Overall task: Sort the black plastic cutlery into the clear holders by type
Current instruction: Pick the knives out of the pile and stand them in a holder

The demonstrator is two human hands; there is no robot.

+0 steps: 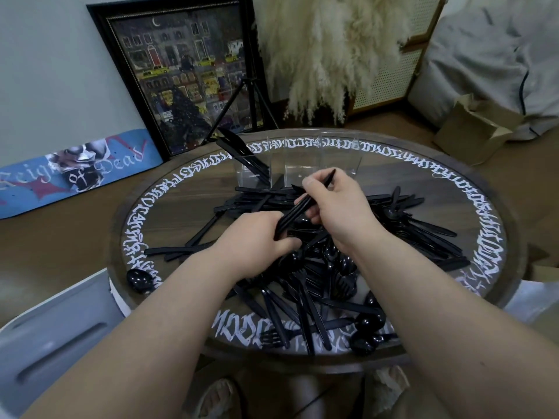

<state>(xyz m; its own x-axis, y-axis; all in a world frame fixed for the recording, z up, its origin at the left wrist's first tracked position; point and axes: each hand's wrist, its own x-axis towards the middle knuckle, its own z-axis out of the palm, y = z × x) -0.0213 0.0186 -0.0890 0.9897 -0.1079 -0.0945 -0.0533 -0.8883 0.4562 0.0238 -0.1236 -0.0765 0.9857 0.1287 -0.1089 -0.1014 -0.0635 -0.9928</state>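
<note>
The bundle of black cutlery handles (298, 208) is a set of slim, glossy plastic strips held together as one slanted stack above the middle of the round table (484, 207). The left hand (257, 240) grips the lower end of the bundle with curled fingers; the right hand (335, 204) pinches the upper part, thumb on top, with one handle tip projecting past the fingers toward the clear holders (302, 158). Which type the held pieces are cannot be told. Beneath both hands lies the loose pile of cutlery (317, 285): forks, spoons and knives crossing at all angles. The holders are transparent, square-walled compartments at the far side; the leftmost holds upright knives (239, 152). The tabletop is dark wood grain ringed with white lettering.
</note>
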